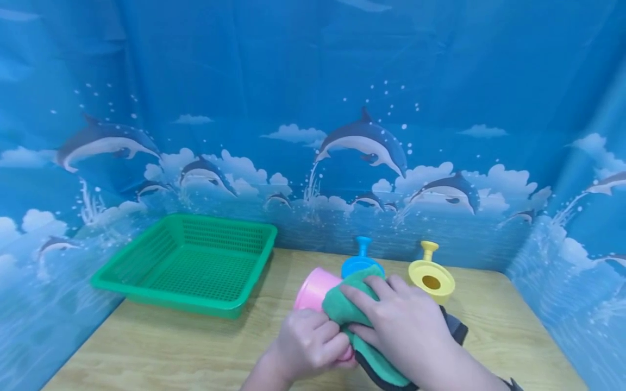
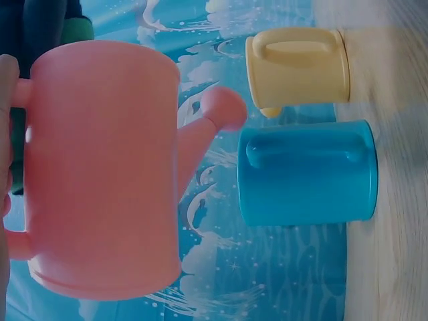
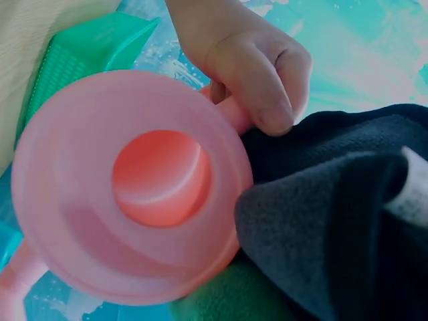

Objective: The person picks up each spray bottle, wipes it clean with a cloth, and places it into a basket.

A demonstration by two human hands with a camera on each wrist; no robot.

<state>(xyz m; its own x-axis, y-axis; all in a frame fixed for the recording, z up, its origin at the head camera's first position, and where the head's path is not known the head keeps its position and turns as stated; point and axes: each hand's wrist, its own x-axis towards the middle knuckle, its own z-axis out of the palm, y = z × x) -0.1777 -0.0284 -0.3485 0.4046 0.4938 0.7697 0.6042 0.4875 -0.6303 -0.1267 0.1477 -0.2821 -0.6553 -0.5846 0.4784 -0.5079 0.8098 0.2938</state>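
My left hand [image 1: 310,339] grips the handle of a pink watering can [image 1: 315,288], which is held tilted above the table. In the right wrist view its round top opening faces the camera, and the left hand [image 3: 254,80] is curled around the handle. The left wrist view shows the can's smooth side [image 2: 103,167] and its spout with a round head. My right hand [image 1: 406,326] holds a green and dark grey cloth [image 1: 342,307] against the can, fingers bent over it. The cloth's grey side [image 3: 301,221] hangs beside the can's rim.
Behind the hands stand a blue watering can [image 1: 362,264] and a yellow watering can [image 1: 447,285], close together near the table's back edge. A green plastic basket [image 1: 200,269] sits at the back left of the wooden table [image 1: 161,347]. A blue dolphin-print curtain [image 1: 274,70] surrounds the table.
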